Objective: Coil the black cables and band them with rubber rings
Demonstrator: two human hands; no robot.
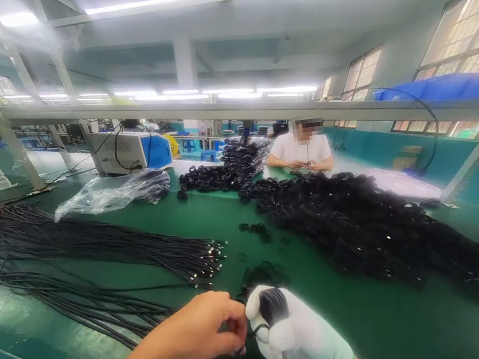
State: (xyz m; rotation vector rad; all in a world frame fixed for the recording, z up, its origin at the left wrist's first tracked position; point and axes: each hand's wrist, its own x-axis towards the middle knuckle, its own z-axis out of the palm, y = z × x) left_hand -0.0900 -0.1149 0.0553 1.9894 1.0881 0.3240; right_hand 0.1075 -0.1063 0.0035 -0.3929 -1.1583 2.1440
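Note:
My right hand (291, 333), in a white glove, is closed round a coiled black cable (274, 306) at the bottom centre. My left hand (214, 328), bare, is just left of it with its fingers pinched on a thin black piece of cable that runs toward the glove. Straight black cables (134, 245) with metal tips lie in a long bundle on the green tabletop at the left. Beyond my hands are small black rings (265, 275). A large heap of coiled black cables (358, 223) spreads over the right side.
A clear plastic bag (110, 192) lies at the back left, in front of a white and blue machine (131, 151). Metal frame posts (473, 159) stand on both sides. Across the table sits a person (301, 151) in a white shirt.

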